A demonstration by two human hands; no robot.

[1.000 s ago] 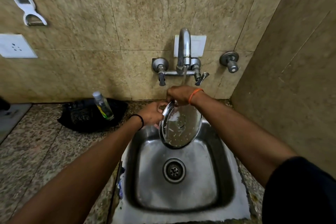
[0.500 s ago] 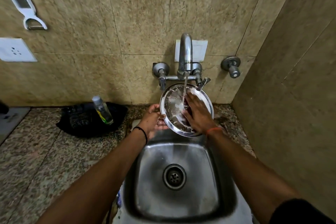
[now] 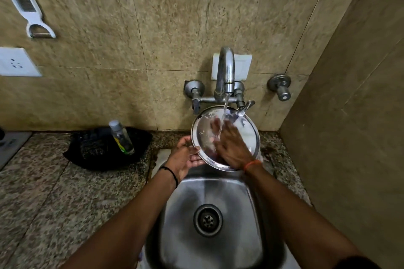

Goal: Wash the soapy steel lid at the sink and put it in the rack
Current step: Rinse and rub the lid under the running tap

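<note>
Round steel lid (image 3: 244, 135) showing silver-grey with white soap flecks. Rectangular steel sink basin (image 3: 220, 194) and curved chrome tap (image 3: 225, 72) reading the same bare silver. Wall tiles (image 3: 153, 28) showing mottled beige-brown veining; granite counter (image 3: 43, 199) showing speckled brown, grey and black. Left wrist wearing a black band (image 3: 172, 173), right an orange one (image 3: 252, 164). Black cloth (image 3: 96, 157) sitting under a clear bottle with a yellow-green label (image 3: 122, 137). White plastic peeler (image 3: 24, 4) and white socket plate (image 3: 15, 62) showing on the wall.

Mottled beige stone tiles (image 3: 175, 17) cover the back and right walls, dimly lit. A white plastic socket plate (image 3: 16, 62) sits on the left. Below runs a speckled grey-brown granite counter (image 3: 43, 192), possibly damp near the corner.
</note>
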